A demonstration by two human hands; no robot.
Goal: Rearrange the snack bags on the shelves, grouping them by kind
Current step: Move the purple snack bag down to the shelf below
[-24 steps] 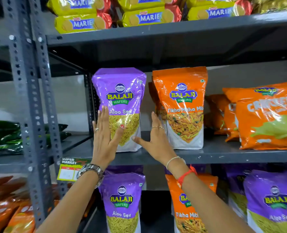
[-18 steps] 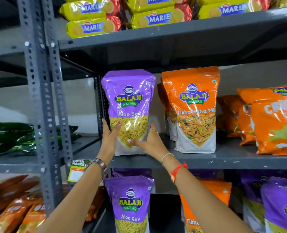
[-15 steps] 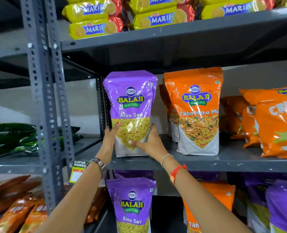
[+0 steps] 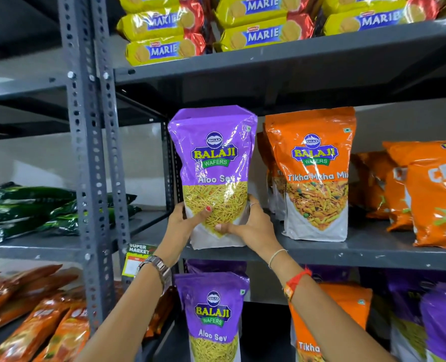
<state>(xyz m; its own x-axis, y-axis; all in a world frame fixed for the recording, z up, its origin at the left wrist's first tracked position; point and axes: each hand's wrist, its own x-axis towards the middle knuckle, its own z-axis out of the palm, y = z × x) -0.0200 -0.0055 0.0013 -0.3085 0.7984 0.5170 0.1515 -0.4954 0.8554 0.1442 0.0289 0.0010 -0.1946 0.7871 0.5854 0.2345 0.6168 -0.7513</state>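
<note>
Our 2 hands have closed in from flat palms to a clasp: left hand [image 4: 184, 220] and right hand [image 4: 250, 226] now form 1 grip holding the purple Aloo Sev bag [image 4: 212, 176] low on its sides. It stands upright at the middle shelf's [image 4: 373, 250] front edge, apparently ready to lift out. Right of the grip, the orange Tikha Mitha Mix bag [image 4: 313, 176] stands just beside; left, an upright post [image 4: 169, 163] crowds it. Above, clearance looks slim.

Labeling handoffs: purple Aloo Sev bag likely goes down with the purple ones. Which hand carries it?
Left, tentatively. Both hands grip the bag, but the left hand sits directly over the lower Aloo Sev bag; the right hand is nearer the orange bag.
</note>
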